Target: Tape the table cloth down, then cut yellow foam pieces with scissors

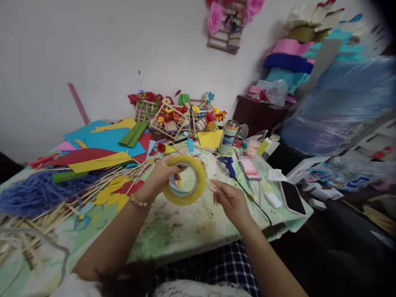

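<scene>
My left hand (157, 177) grips a large roll of clear yellowish packing tape (200, 181) by its left side, thumb inside the core. The roll is held up on edge above the table, its round opening facing me. Close to the roll's right edge, my right hand (230, 200) has its fingertips pinched together. A pale, see-through bit between those fingers looks like the tape's loose end, though it is blurred. Beyond the right hand lies a blue glue gun (228, 166) with a black cord.
Coloured paper (105, 138), thin sticks (102, 181) and a blue string bundle (40, 192) cover the left. Small stick frames with paper flowers (170, 119) stand at the back. A flask (229, 136), a pink phone (250, 169), a white case (272, 200) and a dark-screened phone (292, 198) are rightward.
</scene>
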Motion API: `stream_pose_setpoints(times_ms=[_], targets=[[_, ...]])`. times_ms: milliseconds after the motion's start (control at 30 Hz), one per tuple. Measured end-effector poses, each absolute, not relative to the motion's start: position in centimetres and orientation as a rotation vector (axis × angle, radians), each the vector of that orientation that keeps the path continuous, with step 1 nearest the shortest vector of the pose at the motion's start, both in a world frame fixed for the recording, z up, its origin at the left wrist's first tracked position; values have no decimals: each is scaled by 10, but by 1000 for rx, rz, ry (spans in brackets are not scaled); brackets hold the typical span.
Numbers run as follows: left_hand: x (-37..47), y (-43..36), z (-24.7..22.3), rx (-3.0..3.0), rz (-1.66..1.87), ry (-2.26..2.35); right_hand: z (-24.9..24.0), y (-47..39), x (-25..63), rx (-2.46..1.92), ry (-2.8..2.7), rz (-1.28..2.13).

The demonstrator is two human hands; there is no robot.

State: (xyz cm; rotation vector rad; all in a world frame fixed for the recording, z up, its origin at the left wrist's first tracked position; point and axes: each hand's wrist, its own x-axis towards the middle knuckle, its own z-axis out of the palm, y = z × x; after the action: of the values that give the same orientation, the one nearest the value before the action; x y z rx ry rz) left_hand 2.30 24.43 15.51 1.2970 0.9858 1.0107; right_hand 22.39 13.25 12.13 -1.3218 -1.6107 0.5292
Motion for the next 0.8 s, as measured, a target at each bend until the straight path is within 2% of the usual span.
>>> stream_pose_setpoints(times_ms=[200, 400, 533, 667, 733, 800], targets=[[2, 222, 110, 1348, 547, 1028, 118, 121, 244, -1368, -1758, 778], [-2, 206, 86, 1571, 262, 948, 110, 100, 233, -1324, -1591, 1061], [6, 194, 81, 1873, 280, 833, 111, 82, 219, -1186, -1678, 1058], [14, 171, 84, 2015, 628, 992, 107, 76, 209, -1143, -1602, 1053], [15, 156, 93, 2024, 762, 868, 103, 75, 207, -1124, -1489, 1102], [16, 143, 102, 2043, 729, 676, 100, 75, 206, -1091, -1408, 1163]])
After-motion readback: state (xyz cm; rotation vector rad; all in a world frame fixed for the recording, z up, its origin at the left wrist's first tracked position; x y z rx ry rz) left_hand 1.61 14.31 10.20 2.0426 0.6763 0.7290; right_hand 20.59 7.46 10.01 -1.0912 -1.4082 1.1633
